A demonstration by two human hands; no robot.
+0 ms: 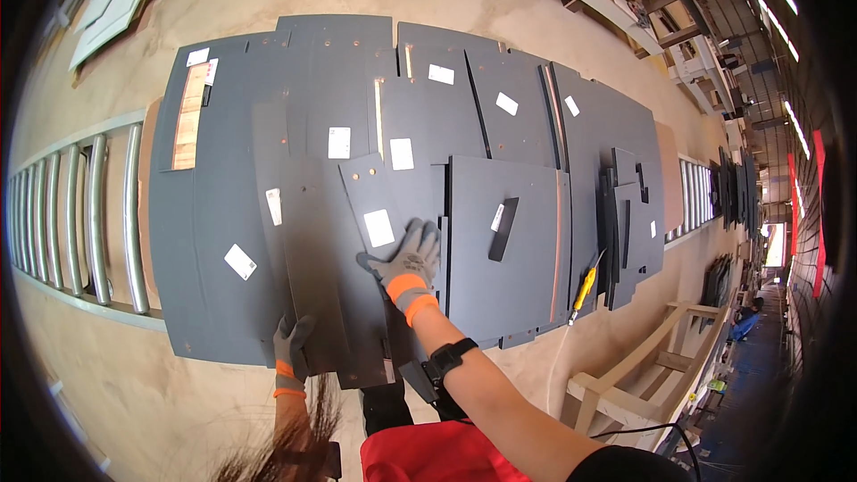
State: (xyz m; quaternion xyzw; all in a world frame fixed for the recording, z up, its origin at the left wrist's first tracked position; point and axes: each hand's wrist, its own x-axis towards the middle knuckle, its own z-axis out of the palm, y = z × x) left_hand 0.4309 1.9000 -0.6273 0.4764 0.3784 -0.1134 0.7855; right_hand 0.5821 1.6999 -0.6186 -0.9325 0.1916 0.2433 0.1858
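Observation:
Dark grey flat panels lie in overlapping layers before me. My left hand [292,346], in a grey glove with an orange cuff, is closed at the near edge of a long grey panel [312,259], slightly blurred; part of its fingers is hidden. My right hand [411,261], gloved alike, rests with fingers stretched and thumb out on a narrow grey panel [357,201] that has two round holes and a white label [378,228]. Right of this hand lies a wide grey panel [527,250] bearing a small dark strip [503,229].
Roller conveyor sections [98,214] [694,196] extend at both ends of the panels. A yellow-handled tool [585,287] with a trailing cord lies at the right near edge. Small dark pieces [625,214] are piled at right. A wooden frame [634,375] stands lower right.

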